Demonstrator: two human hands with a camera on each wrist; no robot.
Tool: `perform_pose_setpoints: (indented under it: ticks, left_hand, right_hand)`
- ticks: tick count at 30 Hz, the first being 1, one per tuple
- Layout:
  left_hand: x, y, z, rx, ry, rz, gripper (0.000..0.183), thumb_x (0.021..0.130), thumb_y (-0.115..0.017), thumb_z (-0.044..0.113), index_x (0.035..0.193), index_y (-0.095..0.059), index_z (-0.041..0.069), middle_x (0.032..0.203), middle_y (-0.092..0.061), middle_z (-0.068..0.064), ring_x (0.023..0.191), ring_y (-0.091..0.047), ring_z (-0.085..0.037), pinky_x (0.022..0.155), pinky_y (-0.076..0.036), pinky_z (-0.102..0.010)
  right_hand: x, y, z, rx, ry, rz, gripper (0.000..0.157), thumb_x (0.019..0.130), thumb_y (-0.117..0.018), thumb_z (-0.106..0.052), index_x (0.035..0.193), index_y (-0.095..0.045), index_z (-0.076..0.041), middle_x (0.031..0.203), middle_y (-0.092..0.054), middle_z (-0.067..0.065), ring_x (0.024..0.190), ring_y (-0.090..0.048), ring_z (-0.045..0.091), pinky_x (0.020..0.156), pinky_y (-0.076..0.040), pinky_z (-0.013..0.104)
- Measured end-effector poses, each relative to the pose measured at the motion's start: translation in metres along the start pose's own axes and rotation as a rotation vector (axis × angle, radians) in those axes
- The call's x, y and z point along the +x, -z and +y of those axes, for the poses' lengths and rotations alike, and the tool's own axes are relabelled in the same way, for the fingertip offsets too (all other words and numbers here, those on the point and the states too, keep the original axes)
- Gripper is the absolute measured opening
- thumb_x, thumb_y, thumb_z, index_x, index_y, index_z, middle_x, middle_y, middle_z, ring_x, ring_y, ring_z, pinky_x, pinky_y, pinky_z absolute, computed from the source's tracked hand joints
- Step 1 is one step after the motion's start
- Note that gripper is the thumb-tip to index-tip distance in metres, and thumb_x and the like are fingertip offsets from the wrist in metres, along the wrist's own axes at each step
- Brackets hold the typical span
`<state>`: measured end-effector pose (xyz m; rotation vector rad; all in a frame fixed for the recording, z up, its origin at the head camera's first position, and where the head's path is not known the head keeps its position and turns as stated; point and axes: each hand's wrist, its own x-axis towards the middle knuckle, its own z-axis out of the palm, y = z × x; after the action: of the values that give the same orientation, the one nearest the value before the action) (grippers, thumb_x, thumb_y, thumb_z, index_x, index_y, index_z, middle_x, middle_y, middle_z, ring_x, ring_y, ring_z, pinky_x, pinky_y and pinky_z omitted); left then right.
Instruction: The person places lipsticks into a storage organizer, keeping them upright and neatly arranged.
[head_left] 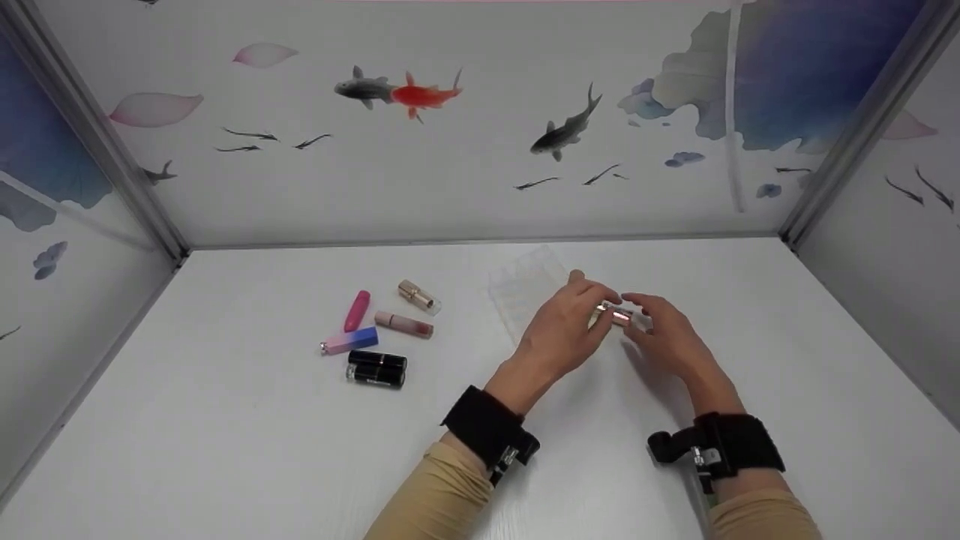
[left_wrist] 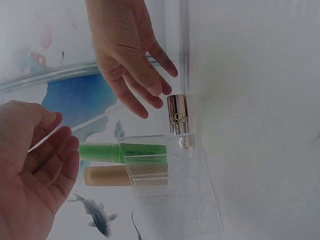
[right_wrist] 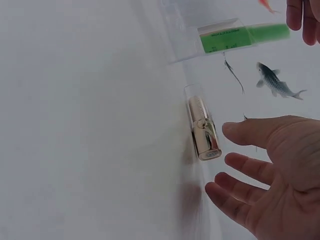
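A gold lipstick with a clear cap (right_wrist: pixel 204 131) lies on its side on the white table, between the two hands. My left hand (head_left: pixel 566 326) is above it and beside the clear organizer (left_wrist: pixel 192 205); its loosely bent fingers hold nothing in the left wrist view. To the right, my right hand (right_wrist: pixel 285 175) has its thumb and fingers spread beside the lipstick, apart from it in the right wrist view. A green tube (left_wrist: pixel 102 152) and a tan tube (left_wrist: pixel 107 176) stand upright in the organizer. In the head view the left hand mostly hides both tubes.
Left on the table lie a pink tube (head_left: pixel 358 310), a pink-and-blue lipstick (head_left: pixel 349 341), two black lipsticks (head_left: pixel 376 369), another gold lipstick (head_left: pixel 418 296) and a lip gloss (head_left: pixel 404 325). Walls printed with fish (head_left: pixel 427 94) enclose the back and sides.
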<state>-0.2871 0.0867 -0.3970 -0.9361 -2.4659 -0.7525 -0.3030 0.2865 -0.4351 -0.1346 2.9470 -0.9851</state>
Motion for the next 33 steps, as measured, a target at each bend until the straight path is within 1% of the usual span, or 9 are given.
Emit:
perform_pose_setpoints:
  ticks: [4,10,12,16,18,21,25,29,33]
  left_hand:
    - [-0.002,-0.008,0.007,0.034,-0.023,-0.111,0.016,0.101,-0.059,0.021,0.115,-0.066,0.014,0.114,-0.071,0.002,0.108,-0.066,-0.007,0.090,-0.052,-0.011]
    - [-0.006,-0.017,0.012,0.153,0.023,-0.277,0.030,0.103,-0.057,0.027,0.129,-0.059,0.014,0.129,-0.065,0.000,0.122,-0.061,-0.010,0.100,-0.051,-0.018]
    - [-0.007,-0.019,0.012,0.169,0.030,-0.302,0.034,0.102,-0.058,0.028,0.133,-0.057,0.013,0.133,-0.063,-0.001,0.125,-0.060,-0.011,0.102,-0.050,-0.019]
    - [-0.010,-0.020,0.011,0.182,0.038,-0.358,0.041,0.101,-0.059,0.030,0.138,-0.053,0.011,0.138,-0.059,-0.002,0.128,-0.058,-0.011,0.104,-0.049,-0.020]
    - [-0.011,-0.020,0.011,0.178,0.051,-0.398,0.045,0.101,-0.059,0.031,0.140,-0.050,0.011,0.140,-0.057,-0.003,0.129,-0.057,-0.012,0.104,-0.049,-0.021]
    - [-0.012,-0.023,0.011,0.175,0.077,-0.488,0.054,0.101,-0.059,0.034,0.147,-0.044,0.009,0.149,-0.051,-0.007,0.133,-0.054,-0.013,0.107,-0.048,-0.022]
    - [-0.014,-0.025,0.013,0.180,0.113,-0.610,0.066,0.101,-0.058,0.039,0.154,-0.034,0.008,0.160,-0.038,-0.012,0.144,-0.044,-0.015,0.115,-0.041,-0.022]
    - [-0.014,-0.026,0.013,0.178,0.123,-0.648,0.068,0.101,-0.057,0.040,0.156,-0.031,0.009,0.162,-0.034,-0.011,0.147,-0.039,-0.015,0.118,-0.037,-0.023]
    - [-0.012,-0.023,0.015,0.140,0.101,-0.598,0.068,0.101,-0.058,0.035,0.156,-0.031,0.007,0.162,-0.034,-0.012,0.149,-0.037,-0.017,0.120,-0.034,-0.024]
  right_hand:
    - [0.002,-0.002,0.005,-0.019,0.065,-0.046,0.054,0.099,-0.056,-0.008,0.150,-0.040,-0.003,0.157,-0.033,0.028,0.145,-0.032,0.048,0.115,-0.035,0.063]
    - [0.002,-0.006,0.005,-0.119,0.194,-0.064,0.052,0.097,-0.055,-0.002,0.148,-0.045,-0.002,0.155,-0.035,0.032,0.143,-0.032,0.052,0.115,-0.029,0.068]
    - [0.002,-0.007,0.004,-0.127,0.196,-0.069,0.051,0.097,-0.053,0.000,0.147,-0.046,-0.002,0.154,-0.038,0.030,0.143,-0.035,0.051,0.116,-0.030,0.067]
    - [0.002,-0.008,0.003,-0.104,0.124,-0.077,0.044,0.099,-0.052,-0.001,0.142,-0.050,-0.002,0.146,-0.051,0.026,0.139,-0.044,0.045,0.115,-0.035,0.062]
    - [0.002,-0.007,0.002,-0.099,0.101,-0.064,0.036,0.098,-0.054,-0.001,0.134,-0.054,-0.002,0.137,-0.059,0.024,0.132,-0.052,0.042,0.111,-0.041,0.060]
    - [-0.001,-0.004,0.003,-0.128,0.127,-0.020,0.019,0.095,-0.062,-0.001,0.114,-0.059,-0.002,0.118,-0.069,0.023,0.114,-0.064,0.040,0.099,-0.051,0.055]
    - [-0.006,0.005,0.004,-0.175,0.139,0.000,0.013,0.089,-0.068,0.001,0.099,-0.060,-0.002,0.097,-0.071,0.018,0.088,-0.065,0.029,0.080,-0.053,0.045]
    - [-0.013,0.018,0.000,-0.162,0.093,-0.061,0.010,0.088,-0.069,0.002,0.093,-0.063,-0.004,0.095,-0.070,0.015,0.086,-0.062,0.024,0.075,-0.051,0.037]
    - [-0.023,0.036,-0.007,-0.109,0.079,-0.081,0.008,0.088,-0.071,-0.001,0.091,-0.066,-0.005,0.102,-0.072,0.015,0.099,-0.069,0.030,0.081,-0.055,0.041]
